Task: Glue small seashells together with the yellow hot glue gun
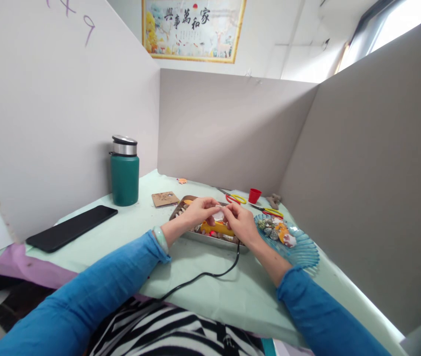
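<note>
We are holding a small pale piece (218, 215) over the metal tray (205, 238), and the fingertips of both hands are meeting at it. The left hand (205, 211) is pinching narrowly from one side, and the right hand (239, 222) is making a similar narrow pinch from the other side — which fingers are carrying the piece, we cannot tell. On the left wrist we are wearing a pale green bracelet (161, 240), and blue sleeves are covering both forearms.

Inside the tray, below our hands, a yellow tool (213, 228) is lying among small mixed pieces, and a red light is glowing beside it. A black cord (203, 274) is running from the tray's near side toward us. To the right of the tray, a blue glass plate (308, 253) is carrying small decorations (279, 231). Behind the tray and toward its right, two pairs of scissors (269, 211) are lying near a red cup (255, 196). Just beyond the tray's left end, a brown card (164, 199) is resting on the pale green cloth (195, 301). Farther left of the tray, a green bottle (124, 180) is standing upright — a flat black object (72, 228) is lying nearer to us.
</note>
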{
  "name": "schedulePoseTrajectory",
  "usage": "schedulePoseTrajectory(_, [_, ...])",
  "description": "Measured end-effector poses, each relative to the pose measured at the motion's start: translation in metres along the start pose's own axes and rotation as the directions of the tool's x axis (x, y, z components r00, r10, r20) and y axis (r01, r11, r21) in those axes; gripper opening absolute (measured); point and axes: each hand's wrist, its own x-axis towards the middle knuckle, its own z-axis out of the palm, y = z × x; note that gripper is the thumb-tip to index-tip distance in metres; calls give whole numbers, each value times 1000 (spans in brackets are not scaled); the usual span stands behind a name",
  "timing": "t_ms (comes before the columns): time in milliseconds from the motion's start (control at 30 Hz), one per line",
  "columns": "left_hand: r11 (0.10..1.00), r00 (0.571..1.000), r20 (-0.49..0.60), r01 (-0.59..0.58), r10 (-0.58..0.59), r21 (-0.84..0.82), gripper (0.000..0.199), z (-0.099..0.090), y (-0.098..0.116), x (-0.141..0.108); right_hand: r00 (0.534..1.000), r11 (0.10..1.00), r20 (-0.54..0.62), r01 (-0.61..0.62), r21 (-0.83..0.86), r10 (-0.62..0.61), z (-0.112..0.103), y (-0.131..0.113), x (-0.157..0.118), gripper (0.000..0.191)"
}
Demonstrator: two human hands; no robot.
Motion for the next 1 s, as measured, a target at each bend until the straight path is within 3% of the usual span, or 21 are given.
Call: schedulePoseTrajectory(1000, [999, 1000, 13, 5, -6, 38, 33, -1, -4, 2, 1000, 1000, 2, -4, -25, 4, -2, -1, 0, 34])
